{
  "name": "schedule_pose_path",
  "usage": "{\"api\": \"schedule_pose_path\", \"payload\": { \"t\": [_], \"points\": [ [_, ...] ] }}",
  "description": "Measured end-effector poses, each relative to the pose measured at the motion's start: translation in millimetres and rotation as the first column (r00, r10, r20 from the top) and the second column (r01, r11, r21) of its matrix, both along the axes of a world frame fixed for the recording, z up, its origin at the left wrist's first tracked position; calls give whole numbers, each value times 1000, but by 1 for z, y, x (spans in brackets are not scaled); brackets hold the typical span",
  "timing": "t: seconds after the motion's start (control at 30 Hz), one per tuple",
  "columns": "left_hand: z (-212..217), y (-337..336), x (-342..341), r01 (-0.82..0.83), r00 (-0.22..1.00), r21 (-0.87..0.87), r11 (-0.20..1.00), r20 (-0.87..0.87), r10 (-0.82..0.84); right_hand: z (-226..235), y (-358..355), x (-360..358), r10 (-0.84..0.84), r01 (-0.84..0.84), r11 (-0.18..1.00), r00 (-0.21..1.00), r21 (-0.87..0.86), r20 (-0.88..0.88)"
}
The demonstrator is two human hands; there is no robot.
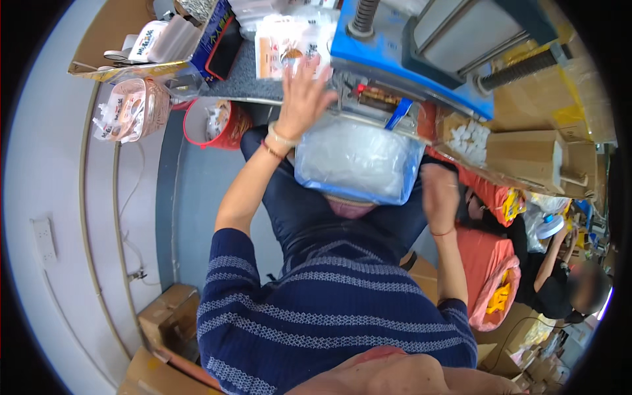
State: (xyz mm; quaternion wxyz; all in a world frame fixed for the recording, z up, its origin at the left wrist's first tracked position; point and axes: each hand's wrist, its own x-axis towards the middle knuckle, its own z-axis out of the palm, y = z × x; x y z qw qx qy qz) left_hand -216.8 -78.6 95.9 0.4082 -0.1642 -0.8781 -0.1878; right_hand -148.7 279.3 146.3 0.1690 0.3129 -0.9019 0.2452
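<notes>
Cluttering grey worktop (247,79): blue machine (421,62)

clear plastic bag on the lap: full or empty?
Full. The clear plastic bag bulges with pale white contents across the lap, its top at the blue machine. Cannot tell if sealed.

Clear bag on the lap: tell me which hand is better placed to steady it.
Probably the right hand: it hangs blurred beside the clear bag, at its right edge. The left hand is raised, fingers spread, by the blue machine.
</notes>
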Motion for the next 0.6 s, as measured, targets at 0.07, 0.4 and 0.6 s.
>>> {"api": "schedule_pose_path", "payload": {
  "t": [0.07, 0.4, 0.6],
  "points": [
    [-25, 16, 43, 347, 912, 33, 937, 220, -345, -55, -12, 25, 70, -93, 994, 948, 62, 311],
    [-154, 94, 142, 251, 644, 128, 959, 718, -264, -206, -12, 40, 37, -168, 913, 941, 371, 335],
    [-140, 96, 152, 199, 655, 126, 972, 721, -227, -198, -12, 52, 0, -176, 909, 906, 377, 422]
  ]
}}
